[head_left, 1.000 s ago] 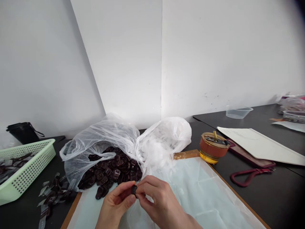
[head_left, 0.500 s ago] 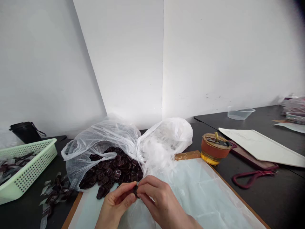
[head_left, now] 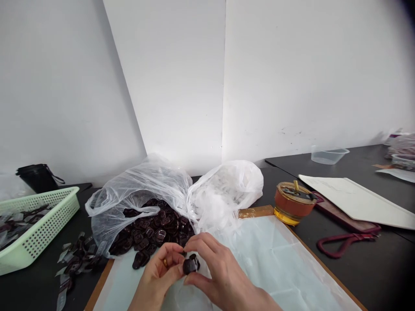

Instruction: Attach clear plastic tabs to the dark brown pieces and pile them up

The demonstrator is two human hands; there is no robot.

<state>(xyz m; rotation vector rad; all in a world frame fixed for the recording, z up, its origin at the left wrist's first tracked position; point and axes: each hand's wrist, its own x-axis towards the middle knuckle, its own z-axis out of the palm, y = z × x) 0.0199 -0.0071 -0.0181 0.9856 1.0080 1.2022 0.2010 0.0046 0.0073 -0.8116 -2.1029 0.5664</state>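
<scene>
Between my two hands, above the pale blue covered board (head_left: 269,259), is a small dark brown glossy plastic piece (head_left: 190,264); its exact kind I cannot make out. My left hand (head_left: 164,272) pinches it from the left with thumb and fingers. From the right, the thumb and fingertips of my right hand (head_left: 217,268) close around it. Just beyond my hands, a heap of similar dark brown pieces (head_left: 152,229) spills from a clear plastic bag (head_left: 129,190). A second bag (head_left: 240,183), beside it, holds whitish translucent bits.
At the left stand a light green perforated basket (head_left: 48,229) with pieces in it and a black lidded cup (head_left: 38,178). Dark pieces with clear strips (head_left: 76,263) lie near it. To the right are an amber jar (head_left: 293,203), a notebook (head_left: 353,198), a maroon strap (head_left: 337,246) and a clear tub (head_left: 329,155).
The dark piece has turned and now shows more of its surface between my fingers. My right thumb has moved lower and away from the fingers around it.
</scene>
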